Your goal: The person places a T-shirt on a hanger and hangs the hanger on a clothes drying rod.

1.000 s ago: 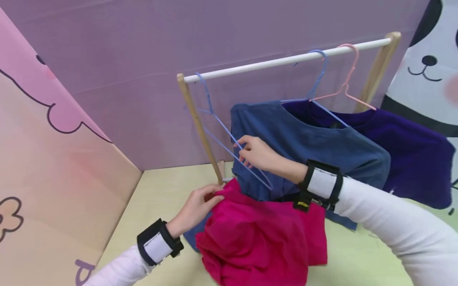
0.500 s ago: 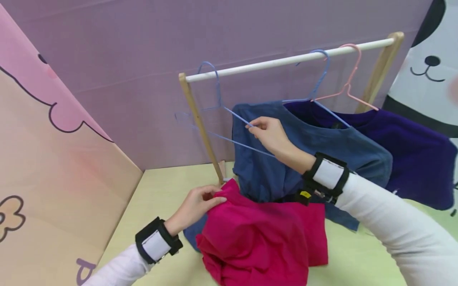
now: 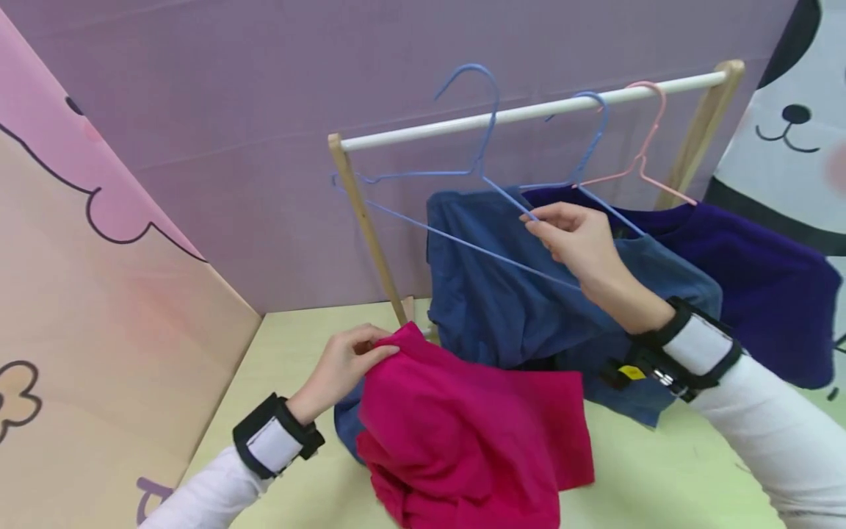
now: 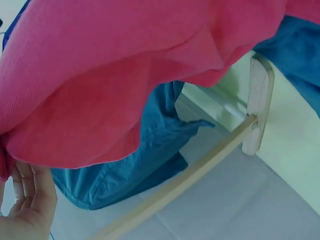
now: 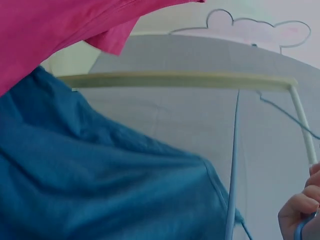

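Observation:
My right hand (image 3: 581, 246) pinches one sloping arm of a bare blue hanger (image 3: 423, 175). The hanger's hook is raised off the white rail (image 3: 416, 132), and its lower bar slants across in front of a blue shirt (image 3: 502, 294). In the right wrist view the fingers (image 5: 302, 205) show at the right edge, curled around the blue hanger wire. Lower left, my left hand (image 3: 340, 367) pinches the top edge of a crumpled pink garment (image 3: 463, 433). That garment drapes down to the table; the left wrist view shows its hem above the hand (image 4: 32, 200).
The rack's wooden left post (image 3: 366, 220) stands behind the hanger. On the rail hang the blue shirt and a dark purple shirt (image 3: 773, 294) on a pink hanger (image 3: 641, 154). A purple backdrop (image 3: 264, 110) and a patterned side panel (image 3: 132, 330) enclose the pale table (image 3: 264, 389).
My right hand has moved up and to the right, lifting the blue hanger's hook off the rail. The left hand, holding the pink garment, has shifted slightly left and up.

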The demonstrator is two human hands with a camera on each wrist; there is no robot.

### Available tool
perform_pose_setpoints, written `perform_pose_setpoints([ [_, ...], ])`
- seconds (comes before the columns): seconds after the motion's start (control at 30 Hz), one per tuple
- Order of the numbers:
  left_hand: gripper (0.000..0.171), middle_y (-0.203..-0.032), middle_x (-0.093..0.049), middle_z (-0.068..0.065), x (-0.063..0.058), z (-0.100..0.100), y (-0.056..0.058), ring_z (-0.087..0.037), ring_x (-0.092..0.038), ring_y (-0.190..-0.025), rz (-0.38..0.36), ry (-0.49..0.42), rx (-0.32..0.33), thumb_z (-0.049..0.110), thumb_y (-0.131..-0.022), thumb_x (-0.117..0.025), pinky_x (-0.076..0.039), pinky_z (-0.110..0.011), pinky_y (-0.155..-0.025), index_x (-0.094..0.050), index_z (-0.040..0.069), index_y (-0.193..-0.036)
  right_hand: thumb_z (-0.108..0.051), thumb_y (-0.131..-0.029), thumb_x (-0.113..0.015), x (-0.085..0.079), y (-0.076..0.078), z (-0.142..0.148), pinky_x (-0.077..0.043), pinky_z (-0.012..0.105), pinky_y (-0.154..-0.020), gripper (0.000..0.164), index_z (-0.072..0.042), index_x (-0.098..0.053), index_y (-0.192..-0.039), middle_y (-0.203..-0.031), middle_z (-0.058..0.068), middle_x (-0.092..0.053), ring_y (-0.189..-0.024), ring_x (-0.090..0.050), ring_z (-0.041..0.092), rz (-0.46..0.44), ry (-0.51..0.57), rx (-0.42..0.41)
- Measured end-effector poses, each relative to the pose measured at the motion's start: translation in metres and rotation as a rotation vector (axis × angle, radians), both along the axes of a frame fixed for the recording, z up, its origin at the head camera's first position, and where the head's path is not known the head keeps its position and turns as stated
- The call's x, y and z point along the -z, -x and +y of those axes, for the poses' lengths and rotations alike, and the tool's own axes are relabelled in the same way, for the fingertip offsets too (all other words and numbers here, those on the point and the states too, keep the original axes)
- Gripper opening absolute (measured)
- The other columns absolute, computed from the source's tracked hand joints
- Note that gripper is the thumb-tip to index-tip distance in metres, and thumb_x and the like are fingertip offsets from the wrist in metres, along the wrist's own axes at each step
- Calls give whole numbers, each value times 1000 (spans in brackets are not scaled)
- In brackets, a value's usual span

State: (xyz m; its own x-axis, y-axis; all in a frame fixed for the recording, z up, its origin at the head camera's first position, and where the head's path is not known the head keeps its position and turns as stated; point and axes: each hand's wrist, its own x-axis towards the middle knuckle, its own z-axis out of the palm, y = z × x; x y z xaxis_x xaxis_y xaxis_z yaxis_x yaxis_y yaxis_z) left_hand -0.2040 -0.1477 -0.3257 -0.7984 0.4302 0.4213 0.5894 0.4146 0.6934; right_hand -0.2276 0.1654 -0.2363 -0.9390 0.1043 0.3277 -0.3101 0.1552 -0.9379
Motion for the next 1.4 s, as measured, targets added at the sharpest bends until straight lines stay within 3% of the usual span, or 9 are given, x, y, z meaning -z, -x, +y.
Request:
perform_pose_setpoints([
  [0.17, 16, -84, -63, 0, -4, -6, 2, -10, -57, -75, 21, 1, -14, 7, -77, -67, -47, -22, -65, -69, 6, -93, -16, -79, -67, 6, -17, 31, -37, 17, -48, 5, -16, -69, -83, -59, -8, -56, -54, -45, 8, 28, 9, -6],
  [0.4, 17, -85, -62, -1, -7, -12, 2, -11, -57, -78, 47, 6, -19, 3, -77, -66, -48, -23, -69, -69, 4, -93, -7, -79, -66, 25, -40, 74, -42, 14, -54, 6, -9, -70, -83, -56, -5, -56, -56, -48, 7, 37, 30, 2],
  [0.63, 15, -81, -62, -5, -9, -14, 3, -8, -56, -77, 109, -25, -5, -5, -73, -67, -47, -23, -69, -68, -1, -88, -7, -83, -61, 43, -56, 110, -43, 14, -60, 9, -8, -69, -86, -63, -9, -57, -62, -49, 9, -49, -213, 43],
  [0.87, 14, -84, -63, -5, -10, -19, 2, -9, -56, -80, 105, -57, 35, 0, -75, -67, -46, -20, -72, -69, 1, -89, -1, -80, -62, 56, -65, 126, -38, 22, -55, 9, -6, -69, -81, -61, -5, -54, -59, -48, 10, -59, -316, 40],
  [1.1, 13, -86, -62, -4, -12, -21, 1, -9, -56, -82, 71, -58, 72, 2, -77, -66, -46, -21, -72, -69, 2, -90, 8, -78, -60, 59, -66, 140, -35, 24, -51, 15, -5, -66, -76, -58, -3, -51, -55, -45, 11, -1, -351, -44],
  [1.4, 16, -88, -65, 1, -14, -21, -4, -12, -59, -83, -22, 5, 155, 5, -78, -65, -48, -26, -74, -69, 6, -94, 17, -78, -53, 56, -61, 154, -31, 28, -47, 25, -5, -67, -78, -58, -2, -49, -52, -41, 14, 90, -414, -263],
])
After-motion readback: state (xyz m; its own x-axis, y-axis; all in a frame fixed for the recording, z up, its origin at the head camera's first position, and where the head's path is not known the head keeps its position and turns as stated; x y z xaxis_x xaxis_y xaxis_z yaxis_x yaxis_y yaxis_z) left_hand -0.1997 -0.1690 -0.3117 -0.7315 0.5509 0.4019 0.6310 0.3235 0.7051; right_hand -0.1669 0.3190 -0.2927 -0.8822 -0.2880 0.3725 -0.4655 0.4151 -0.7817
